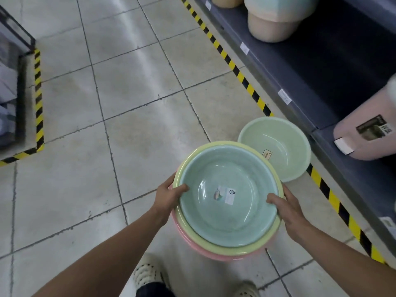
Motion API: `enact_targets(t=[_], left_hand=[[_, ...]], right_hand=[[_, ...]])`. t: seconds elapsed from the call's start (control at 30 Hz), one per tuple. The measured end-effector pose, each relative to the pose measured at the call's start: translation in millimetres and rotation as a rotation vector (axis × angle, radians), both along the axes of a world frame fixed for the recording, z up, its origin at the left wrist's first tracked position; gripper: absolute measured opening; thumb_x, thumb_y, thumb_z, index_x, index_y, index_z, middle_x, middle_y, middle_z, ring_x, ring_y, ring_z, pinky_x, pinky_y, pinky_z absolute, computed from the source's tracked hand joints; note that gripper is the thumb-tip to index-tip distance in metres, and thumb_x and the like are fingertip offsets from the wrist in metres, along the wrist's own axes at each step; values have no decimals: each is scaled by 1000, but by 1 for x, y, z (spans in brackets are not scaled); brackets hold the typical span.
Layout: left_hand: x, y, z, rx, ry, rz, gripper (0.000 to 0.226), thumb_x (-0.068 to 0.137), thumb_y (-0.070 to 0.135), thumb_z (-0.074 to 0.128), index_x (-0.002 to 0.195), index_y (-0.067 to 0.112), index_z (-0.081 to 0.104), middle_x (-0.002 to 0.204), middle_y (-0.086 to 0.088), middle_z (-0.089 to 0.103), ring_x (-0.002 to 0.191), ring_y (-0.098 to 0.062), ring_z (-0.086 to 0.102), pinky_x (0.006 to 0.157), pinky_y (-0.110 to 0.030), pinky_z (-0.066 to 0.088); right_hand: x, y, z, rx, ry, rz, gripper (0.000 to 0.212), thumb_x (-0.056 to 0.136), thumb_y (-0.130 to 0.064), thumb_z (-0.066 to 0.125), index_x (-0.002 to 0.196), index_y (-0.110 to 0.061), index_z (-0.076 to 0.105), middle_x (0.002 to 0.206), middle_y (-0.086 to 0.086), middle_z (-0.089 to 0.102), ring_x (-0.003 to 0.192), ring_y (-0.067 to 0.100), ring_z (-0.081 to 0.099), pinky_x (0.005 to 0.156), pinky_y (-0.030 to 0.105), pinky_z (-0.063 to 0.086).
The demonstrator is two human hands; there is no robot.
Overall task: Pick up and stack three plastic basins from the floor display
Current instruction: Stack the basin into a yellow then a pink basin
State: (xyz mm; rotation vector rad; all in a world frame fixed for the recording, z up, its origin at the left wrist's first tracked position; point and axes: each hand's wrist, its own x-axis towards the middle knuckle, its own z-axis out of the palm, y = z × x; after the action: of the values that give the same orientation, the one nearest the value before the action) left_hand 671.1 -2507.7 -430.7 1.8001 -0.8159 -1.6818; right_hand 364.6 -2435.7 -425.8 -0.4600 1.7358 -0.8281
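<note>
Left hand: my left hand (169, 195) is clamped on the left rim of the stack, thumb hooked over the edge of the top basin, fingers under and out of sight.
Stack: three nested basins held up off the tiled floor (132, 129) in front of me, the blue-green basin (229, 196) innermost with a paper label at its bottom, the yellow basin (214, 243) around it, the pink basin (192, 243) outermost (only its lower-left edge shows).
Right hand: my right hand (287, 207) is closed on the right rim of the same stack, thumb over the lip.
Fourth basin: a pale green basin (278, 142) sits on the floor just beyond the stack, beside the hazard-striped shelf base (334, 200), empty and not held.
Step in hand: I judge the stacking done, three nested and lifted; what remains is carrying or settling them.
Next move: I need both grips even so the nest stays level, since the inner basins sit slightly off-centre and could slide.
</note>
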Motion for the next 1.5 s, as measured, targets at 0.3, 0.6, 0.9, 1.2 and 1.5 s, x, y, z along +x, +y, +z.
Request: enact_targets(t=[0.3, 0.6, 0.9, 1.2, 1.5], left_hand=[[-29, -47, -89, 47, 14, -86, 54, 69, 10, 72, 116, 37, 75, 103, -1, 79, 90, -26, 76, 72, -38, 63], [-41, -65, -161, 79, -10, -153, 60, 63, 14, 71, 119, 35, 73, 103, -3, 79, 91, -28, 76, 71, -38, 63], [-33, -68, -205, 106, -32, -187, 55, 62, 16, 72, 113, 36, 75, 103, -4, 78, 92, -31, 75, 75, -44, 63], [-24, -61, -232, 86, -12, -215, 65, 66, 13, 71, 127, 37, 68, 112, 2, 76, 101, -27, 72, 69, -32, 61], [-26, -58, -244, 57, -54, -246, 66, 77, 28, 71, 139, 43, 56, 124, 8, 69, 106, -19, 70, 76, -32, 62]], right_hand=[[-22, -13, -86, 20, -9, -128, 50, 80, -4, 66, 118, -36, 70, 103, 0, 76, 94, 23, 70, 72, 35, 54], [-27, -10, -160, 37, 2, -172, 51, 84, 1, 62, 118, -36, 70, 102, 1, 75, 92, 24, 69, 70, 34, 52], [-23, -11, -201, 60, -7, -155, 46, 82, -3, 65, 114, -36, 70, 105, 4, 75, 96, 25, 70, 73, 37, 54], [-16, -8, -226, 50, 22, -131, 49, 85, 0, 62, 116, -37, 69, 103, 2, 75, 97, 26, 69, 75, 36, 54], [-14, 0, -241, 48, 15, -190, 57, 73, -31, 71, 129, -37, 60, 119, -2, 69, 106, 18, 68, 80, 35, 55]])
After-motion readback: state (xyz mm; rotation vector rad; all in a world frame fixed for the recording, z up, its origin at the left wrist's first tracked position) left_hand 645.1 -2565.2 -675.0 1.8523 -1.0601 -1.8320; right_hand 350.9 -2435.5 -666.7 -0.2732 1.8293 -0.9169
